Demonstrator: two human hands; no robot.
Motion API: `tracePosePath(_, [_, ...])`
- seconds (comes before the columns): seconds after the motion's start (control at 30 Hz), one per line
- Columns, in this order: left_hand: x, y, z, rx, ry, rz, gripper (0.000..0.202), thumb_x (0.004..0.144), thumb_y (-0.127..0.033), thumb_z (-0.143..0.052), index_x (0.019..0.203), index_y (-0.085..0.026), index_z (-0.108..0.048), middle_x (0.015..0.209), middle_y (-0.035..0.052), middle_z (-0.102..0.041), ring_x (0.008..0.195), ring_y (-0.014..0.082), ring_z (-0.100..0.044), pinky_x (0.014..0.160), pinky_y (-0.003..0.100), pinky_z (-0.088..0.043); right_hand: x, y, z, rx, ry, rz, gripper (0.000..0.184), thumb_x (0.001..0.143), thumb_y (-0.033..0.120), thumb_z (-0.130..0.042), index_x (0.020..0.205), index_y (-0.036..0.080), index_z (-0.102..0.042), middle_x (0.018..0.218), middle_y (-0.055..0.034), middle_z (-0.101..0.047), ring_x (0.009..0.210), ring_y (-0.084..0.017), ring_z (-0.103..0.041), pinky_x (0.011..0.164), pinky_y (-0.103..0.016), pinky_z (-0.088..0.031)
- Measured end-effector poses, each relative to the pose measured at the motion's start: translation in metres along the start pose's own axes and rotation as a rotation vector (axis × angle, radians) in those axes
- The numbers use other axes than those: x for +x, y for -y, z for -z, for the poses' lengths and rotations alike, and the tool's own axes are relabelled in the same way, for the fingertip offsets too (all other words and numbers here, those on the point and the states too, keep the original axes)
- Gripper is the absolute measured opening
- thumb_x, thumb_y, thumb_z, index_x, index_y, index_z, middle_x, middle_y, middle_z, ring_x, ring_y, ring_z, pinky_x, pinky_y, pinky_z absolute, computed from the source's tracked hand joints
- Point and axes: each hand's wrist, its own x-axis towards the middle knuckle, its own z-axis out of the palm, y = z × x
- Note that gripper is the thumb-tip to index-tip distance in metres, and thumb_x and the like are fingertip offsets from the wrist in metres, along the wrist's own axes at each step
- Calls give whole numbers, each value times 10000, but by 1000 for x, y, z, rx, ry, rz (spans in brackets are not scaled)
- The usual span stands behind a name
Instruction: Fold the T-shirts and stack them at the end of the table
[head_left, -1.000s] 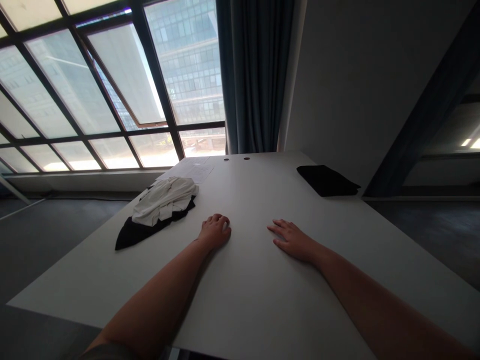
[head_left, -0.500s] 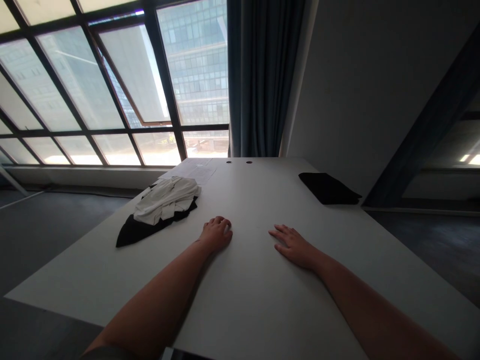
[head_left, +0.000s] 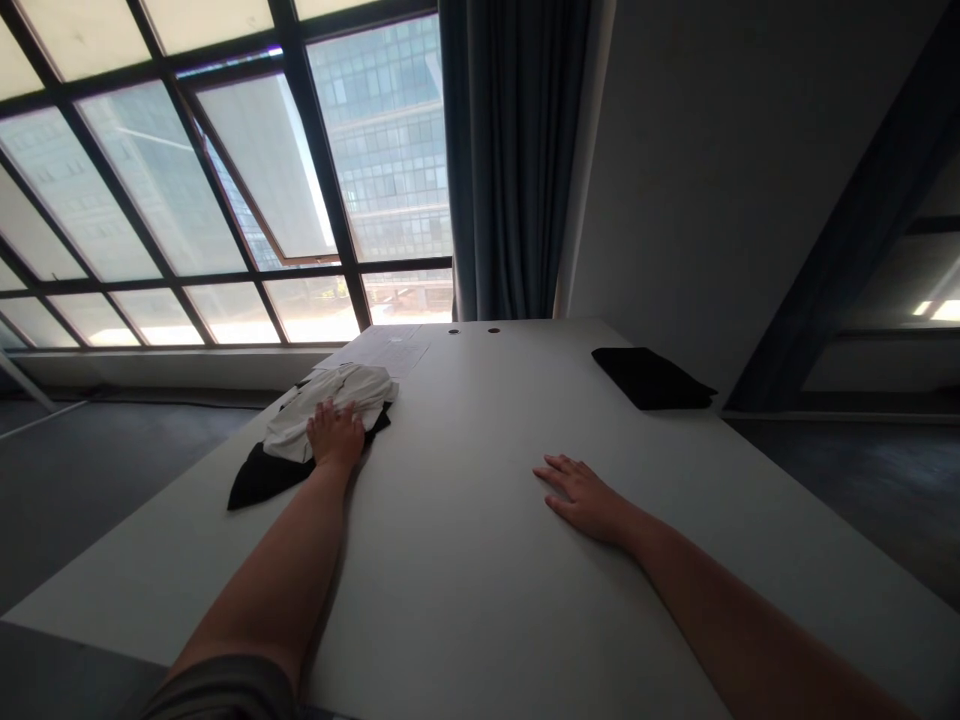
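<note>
Two hands: left (head_left: 335,436) fingers resting spread on white cloth (head_left: 339,401), right (head_left: 585,492) flat.

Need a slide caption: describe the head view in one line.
Left hand rests on a white garment atop a black one; right hand lies flat on the white table.

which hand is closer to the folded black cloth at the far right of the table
Right. The right hand lies flat on the table, well short of the folded black cloth. The left hand is further off, across the table on the white garment.
</note>
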Motion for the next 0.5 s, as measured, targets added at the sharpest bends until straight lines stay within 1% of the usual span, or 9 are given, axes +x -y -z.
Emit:
tracePosePath(0.07, [9, 14, -4, -21, 44, 100, 502, 997, -362, -437, 1487, -261, -483, 1587, 174, -407, 1463, 370, -325, 1135, 599, -220, 0, 1, 0, 6, 0, -2, 623, 968, 443, -467, 1554, 232, -470, 1671, -124, -315, 1556, -319, -223, 1255, -527, -143])
tracePosePath(0.13, [14, 20, -6, -52, 62, 186, 521, 1001, -393, -425, 1501, -254, -462, 1480, 191, -516, 1344, 365, -462, 1104, 609, -239, 0, 1, 0, 5, -3, -6, 622, 965, 436, -473, 1550, 223, -476, 1668, -133, -318, 1553, -325, -229, 1255, -529, -146])
tracePosePath(0.17, [16, 21, -6, -62, 55, 225, 524, 998, -409, -427, 1493, -243, -470, 1430, 196, -552, 1289, 364, -501, 1082, 606, -258, 0, 2, 0, 3, -4, -6, 622, 965, 435, -475, 1548, 218, -481, 1666, -137, -320, 1552, -327, -232, 1255, -529, -147])
tracePosePath(0.23, [19, 20, -5, -67, 25, 277, 499, 989, -429, -433, 1434, -225, -530, 1372, 202, -581, 1233, 375, -524, 1028, 592, -298, 0, 2, 0, -4, -2, -3, 619, 969, 437, -468, 1547, 218, -483, 1665, -137, -322, 1551, -326, -235, 1256, -526, -149])
tracePosePath(0.33, [20, 18, -2, -67, 12, 280, 424, 997, -416, -405, 1309, -224, -618, 1334, 189, -600, 1210, 389, -522, 969, 578, -331, 0, 1, 0, -20, -4, 1, 615, 973, 435, -460, 1551, 225, -476, 1668, -130, -319, 1552, -323, -234, 1255, -526, -152])
tracePosePath(0.43, [19, 15, 3, -64, -3, 265, 399, 1009, -382, -378, 1275, -217, -626, 1293, 182, -618, 1182, 384, -530, 948, 560, -344, 0, 1, 0, -24, -4, 3, 617, 973, 433, -461, 1554, 225, -472, 1670, -130, -315, 1551, -326, -234, 1253, -530, -154])
tracePosePath(0.5, [17, 11, 8, -57, -30, 231, 387, 1010, -360, -379, 1264, -201, -622, 1278, 181, -622, 1181, 378, -527, 957, 537, -342, 0, 1, 0, -21, 1, 3, 617, 976, 436, -455, 1556, 224, -470, 1671, -130, -313, 1553, -326, -228, 1254, -528, -154])
